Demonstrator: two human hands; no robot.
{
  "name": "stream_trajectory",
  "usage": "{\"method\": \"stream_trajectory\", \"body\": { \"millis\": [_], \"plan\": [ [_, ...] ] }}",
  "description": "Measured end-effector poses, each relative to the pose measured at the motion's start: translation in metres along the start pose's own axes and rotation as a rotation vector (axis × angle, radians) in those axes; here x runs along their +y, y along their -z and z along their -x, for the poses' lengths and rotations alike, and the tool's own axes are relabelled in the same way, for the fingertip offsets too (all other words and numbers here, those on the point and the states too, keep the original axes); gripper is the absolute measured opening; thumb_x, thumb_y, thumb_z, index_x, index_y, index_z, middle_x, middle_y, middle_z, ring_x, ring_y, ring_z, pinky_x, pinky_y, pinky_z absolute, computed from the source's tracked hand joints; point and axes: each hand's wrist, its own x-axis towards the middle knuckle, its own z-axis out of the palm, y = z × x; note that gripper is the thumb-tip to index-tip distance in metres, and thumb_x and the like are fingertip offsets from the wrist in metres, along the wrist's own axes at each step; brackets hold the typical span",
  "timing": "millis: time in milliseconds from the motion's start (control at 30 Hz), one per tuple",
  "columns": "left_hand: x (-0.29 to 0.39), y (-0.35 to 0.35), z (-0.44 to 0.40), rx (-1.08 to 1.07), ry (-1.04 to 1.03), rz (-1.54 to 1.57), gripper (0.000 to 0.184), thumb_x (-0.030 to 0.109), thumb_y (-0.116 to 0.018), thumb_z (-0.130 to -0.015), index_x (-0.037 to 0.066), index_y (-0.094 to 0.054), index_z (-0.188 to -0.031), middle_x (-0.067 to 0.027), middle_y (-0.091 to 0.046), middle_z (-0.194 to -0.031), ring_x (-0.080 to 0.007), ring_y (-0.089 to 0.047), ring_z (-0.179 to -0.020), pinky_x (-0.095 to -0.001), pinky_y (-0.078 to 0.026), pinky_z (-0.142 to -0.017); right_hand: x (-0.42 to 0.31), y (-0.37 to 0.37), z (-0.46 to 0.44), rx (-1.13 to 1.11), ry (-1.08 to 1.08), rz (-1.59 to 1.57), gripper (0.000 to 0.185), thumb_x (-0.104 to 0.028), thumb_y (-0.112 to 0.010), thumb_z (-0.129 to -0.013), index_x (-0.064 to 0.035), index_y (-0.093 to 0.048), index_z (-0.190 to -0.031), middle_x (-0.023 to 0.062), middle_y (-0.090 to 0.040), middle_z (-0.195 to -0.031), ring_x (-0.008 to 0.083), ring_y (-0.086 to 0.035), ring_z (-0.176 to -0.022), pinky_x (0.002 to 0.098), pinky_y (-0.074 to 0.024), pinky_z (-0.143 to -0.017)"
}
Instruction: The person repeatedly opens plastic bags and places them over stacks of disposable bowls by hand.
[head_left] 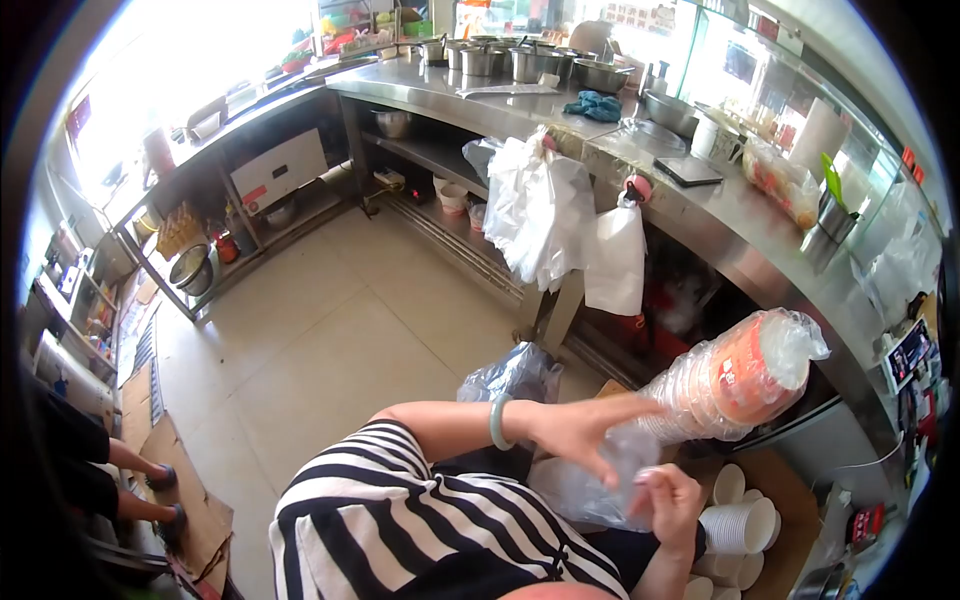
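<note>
My left hand (590, 430), with a pale bangle at the wrist, has its fingers spread, slightly smeared by motion. Its fingertips are close to a plastic-wrapped stack of red-and-white paper bowls (735, 375); whether they touch it I cannot tell. Below that hand, over my lap, lies crumpled clear plastic (600, 480). Fingers curled, my right hand (672, 505) pinches the edge of this plastic. Beside it, a cardboard box (800, 490) contains several stacks of white paper cups (740, 525).
A steel counter (700, 215) runs along the right, with pots (490, 62), a black scale (688, 170) and a blue cloth (593, 106). White plastic bags (540, 205) hang from its edge. Another person's legs (135, 490) show at the left, on flattened cardboard (190, 500).
</note>
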Motion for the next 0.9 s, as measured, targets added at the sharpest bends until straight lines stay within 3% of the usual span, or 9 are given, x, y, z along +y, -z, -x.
{"method": "stream_trajectory", "body": {
  "millis": [100,167,300,400,633,667,700,767,900],
  "plan": [
    [0.009,-0.005,-0.007,-0.43,-0.284,-0.159,0.056,0.037,-0.065,-0.085,-0.003,-0.05,-0.121,-0.0122,-0.056,-0.114,-0.0199,-0.053,-0.106,-0.0336,-0.041,-0.094,-0.017,0.001,-0.005,-0.057,0.003,0.121,0.016,-0.015,-0.06,-0.09,0.0,-0.066,-0.086,0.0068,-0.063,-0.061,0.0097,-0.06,-0.055,0.0207,-0.0438,-0.051],
    [0.011,0.0,0.0,-0.679,0.323,0.504,0.037,0.029,-0.061,-0.089,-0.004,-0.057,-0.105,-0.0095,-0.062,-0.093,-0.0198,-0.06,-0.091,-0.0331,-0.048,-0.084,-0.017,0.029,-0.004,-0.212,-0.21,-0.085,0.016,-0.013,-0.061,-0.088,0.0028,-0.065,-0.088,0.0076,-0.063,-0.06,0.0099,-0.06,-0.055,0.0209,-0.0445,-0.051],
    [-0.006,0.046,0.009,-0.127,0.611,1.162,0.013,0.013,-0.056,-0.089,0.001,-0.056,-0.094,0.0047,-0.041,-0.05,-0.0047,-0.038,-0.039,-0.0289,-0.05,-0.055,0.018,0.11,0.019,-0.488,-0.01,-0.173,0.023,-0.021,-0.077,-0.074,0.0016,-0.07,-0.072,0.0084,-0.063,-0.057,0.0124,-0.058,-0.046,0.0223,-0.0441,-0.043],
    [-0.015,0.057,-0.027,-0.291,0.366,1.149,0.024,0.019,-0.064,-0.083,0.001,-0.055,-0.095,0.0021,-0.043,-0.054,-0.0075,-0.041,-0.043,-0.0292,-0.048,-0.055,0.005,0.117,0.025,0.254,0.029,-0.693,0.027,-0.028,-0.065,-0.086,-0.0042,-0.057,-0.077,-0.0007,-0.048,-0.049,0.0109,-0.046,-0.04,0.0253,-0.0388,-0.039],
    [-0.026,0.046,-0.139,0.015,0.135,1.369,0.042,0.015,-0.057,-0.086,0.002,-0.045,-0.123,-0.0048,-0.052,-0.092,-0.0141,-0.052,-0.081,-0.0272,-0.046,-0.071,-0.035,0.176,-0.047,0.305,0.41,-0.999,0.031,-0.016,-0.043,-0.096,-0.0019,-0.048,-0.124,0.0039,-0.059,-0.098,0.0055,-0.051,-0.061,0.0179,-0.0444,-0.053],
    [-0.033,0.044,-0.155,-0.077,0.077,1.5,0.046,0.013,-0.048,-0.091,0.002,-0.036,-0.134,-0.0087,-0.055,-0.108,-0.0168,-0.055,-0.09,-0.0297,-0.048,-0.075,-0.033,0.19,-0.064,-0.069,0.507,-0.904,0.048,-0.012,-0.045,-0.093,0.0004,-0.033,-0.138,0.0034,-0.056,-0.112,0.0088,-0.056,-0.075,0.0178,-0.0494,-0.064],
    [-0.031,0.036,-0.166,-0.042,0.14,1.469,0.037,0.012,-0.042,-0.093,-0.001,-0.042,-0.128,-0.0125,-0.056,-0.115,-0.0187,-0.057,-0.098,-0.0322,-0.049,-0.082,-0.089,0.13,-0.067,0.639,0.347,-0.865,0.04,-0.011,-0.046,-0.093,0.003,-0.042,-0.13,0.0061,-0.058,-0.107,0.0107,-0.057,-0.077,0.0196,-0.052,-0.066],
    [-0.063,0.026,-0.174,-0.052,0.211,1.42,0.031,0.012,-0.039,-0.094,-0.003,-0.048,-0.119,-0.0116,-0.059,-0.11,-0.0187,-0.057,-0.099,-0.0333,-0.047,-0.086,-0.013,0.19,-0.073,0.098,0.335,-1.112,0.03,-0.008,-0.048,-0.092,0.0038,-0.049,-0.119,0.0081,-0.058,-0.099,0.0104,-0.057,-0.074,0.0199,-0.0527,-0.063],
    [-0.12,-0.007,-0.129,0.277,0.587,1.21,0.022,0.01,-0.044,-0.092,0.001,-0.054,-0.11,-0.0041,-0.062,-0.095,-0.0126,-0.058,-0.078,-0.0263,-0.05,-0.071,0.048,0.161,-0.055,0.418,0.024,-1.175,0.017,-0.002,-0.045,-0.09,-0.0005,-0.052,-0.106,0.0018,-0.057,-0.084,0.0058,-0.051,-0.061,0.0154,-0.0472,-0.049]
  ]
}}
